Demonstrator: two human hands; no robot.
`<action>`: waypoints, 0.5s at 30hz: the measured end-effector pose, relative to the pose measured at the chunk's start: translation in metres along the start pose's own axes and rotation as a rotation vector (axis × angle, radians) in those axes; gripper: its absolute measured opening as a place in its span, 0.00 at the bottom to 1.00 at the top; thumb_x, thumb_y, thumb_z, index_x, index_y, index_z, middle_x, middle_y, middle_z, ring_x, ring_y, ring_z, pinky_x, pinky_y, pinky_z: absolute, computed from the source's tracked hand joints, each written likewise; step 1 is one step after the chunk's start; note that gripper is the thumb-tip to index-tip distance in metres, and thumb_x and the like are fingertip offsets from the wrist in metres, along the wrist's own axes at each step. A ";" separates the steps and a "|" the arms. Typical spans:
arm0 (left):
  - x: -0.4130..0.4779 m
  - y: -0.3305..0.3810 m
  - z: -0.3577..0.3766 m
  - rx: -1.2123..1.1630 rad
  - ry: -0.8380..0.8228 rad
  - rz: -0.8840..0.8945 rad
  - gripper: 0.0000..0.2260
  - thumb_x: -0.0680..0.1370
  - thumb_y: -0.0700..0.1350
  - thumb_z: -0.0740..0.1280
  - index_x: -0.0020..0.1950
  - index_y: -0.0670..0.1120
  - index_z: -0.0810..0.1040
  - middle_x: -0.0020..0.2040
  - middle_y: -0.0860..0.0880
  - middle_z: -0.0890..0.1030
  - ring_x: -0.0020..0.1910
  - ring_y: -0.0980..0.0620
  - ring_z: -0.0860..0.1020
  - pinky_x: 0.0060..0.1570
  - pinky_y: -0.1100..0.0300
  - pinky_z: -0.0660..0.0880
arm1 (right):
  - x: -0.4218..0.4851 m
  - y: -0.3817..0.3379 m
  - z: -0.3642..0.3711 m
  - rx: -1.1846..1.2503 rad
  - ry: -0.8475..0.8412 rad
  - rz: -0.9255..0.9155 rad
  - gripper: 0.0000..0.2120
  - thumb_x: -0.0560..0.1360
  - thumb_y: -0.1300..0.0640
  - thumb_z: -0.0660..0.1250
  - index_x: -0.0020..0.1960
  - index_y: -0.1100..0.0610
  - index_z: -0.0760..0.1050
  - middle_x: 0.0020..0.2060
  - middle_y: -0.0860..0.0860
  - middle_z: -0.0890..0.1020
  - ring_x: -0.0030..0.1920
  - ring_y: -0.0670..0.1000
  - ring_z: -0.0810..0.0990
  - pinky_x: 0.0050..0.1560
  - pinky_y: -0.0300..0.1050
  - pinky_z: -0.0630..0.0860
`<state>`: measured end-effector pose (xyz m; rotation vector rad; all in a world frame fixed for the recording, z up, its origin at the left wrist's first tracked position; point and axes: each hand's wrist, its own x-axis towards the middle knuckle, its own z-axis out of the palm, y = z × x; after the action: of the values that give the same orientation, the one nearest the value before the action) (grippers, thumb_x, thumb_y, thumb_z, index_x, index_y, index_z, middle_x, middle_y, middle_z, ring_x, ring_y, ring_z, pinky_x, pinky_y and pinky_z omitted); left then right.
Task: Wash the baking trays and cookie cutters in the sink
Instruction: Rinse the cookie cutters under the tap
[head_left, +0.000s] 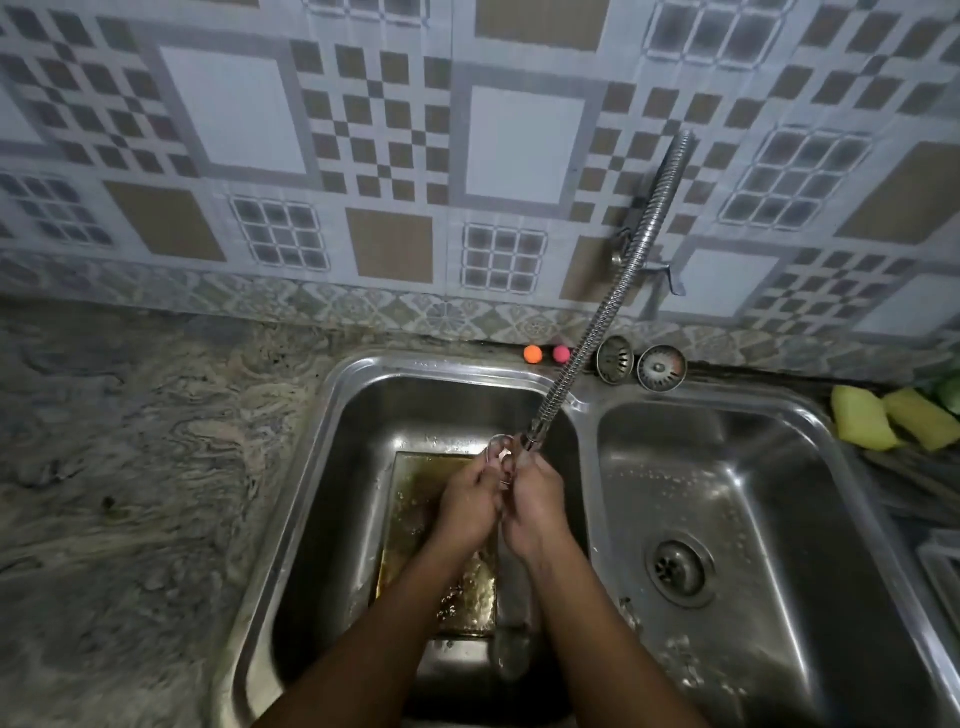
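A steel double sink (332, 395) sits in a marbled counter (130, 467). A baking tray (410, 488) lies flat on the floor of the left basin, wet and brown-stained. A flexible faucet hose (613, 291) slants down from the tiled wall, its nozzle just above the hands. The left hand (467, 506) and right hand (535, 512) meet over the tray, fingers curled and pinching a small metal cookie cutter (501, 452) between them at the nozzle. Two yellow sponges (862, 421) rest at the right, and behind the rim are two strainer plugs (615, 359) and two small balls (533, 354), one orange and one pink.
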<state>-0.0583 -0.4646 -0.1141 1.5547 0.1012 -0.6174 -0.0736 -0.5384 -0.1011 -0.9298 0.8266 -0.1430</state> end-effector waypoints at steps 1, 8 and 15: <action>-0.004 0.004 0.001 0.026 -0.047 -0.004 0.13 0.85 0.46 0.57 0.60 0.48 0.80 0.37 0.51 0.82 0.35 0.56 0.78 0.37 0.62 0.73 | -0.002 -0.005 0.000 -0.025 0.030 -0.026 0.10 0.80 0.63 0.58 0.46 0.58 0.77 0.35 0.53 0.81 0.29 0.48 0.76 0.27 0.40 0.70; -0.009 0.016 0.007 -0.180 -0.041 -0.188 0.24 0.81 0.62 0.58 0.57 0.46 0.84 0.50 0.45 0.86 0.52 0.48 0.84 0.54 0.51 0.80 | -0.007 0.004 -0.005 -0.731 0.113 -0.509 0.10 0.83 0.53 0.56 0.47 0.53 0.74 0.47 0.48 0.73 0.47 0.39 0.72 0.45 0.40 0.71; -0.012 0.026 0.005 -0.297 0.022 -0.146 0.11 0.80 0.46 0.65 0.50 0.41 0.84 0.44 0.42 0.86 0.41 0.51 0.84 0.42 0.59 0.79 | -0.023 0.013 -0.003 -0.543 0.063 -0.598 0.10 0.84 0.57 0.56 0.51 0.52 0.76 0.43 0.48 0.81 0.42 0.37 0.80 0.41 0.32 0.74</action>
<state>-0.0588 -0.4684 -0.0857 1.2733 0.3117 -0.6682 -0.0946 -0.5223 -0.0993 -1.6801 0.6294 -0.4838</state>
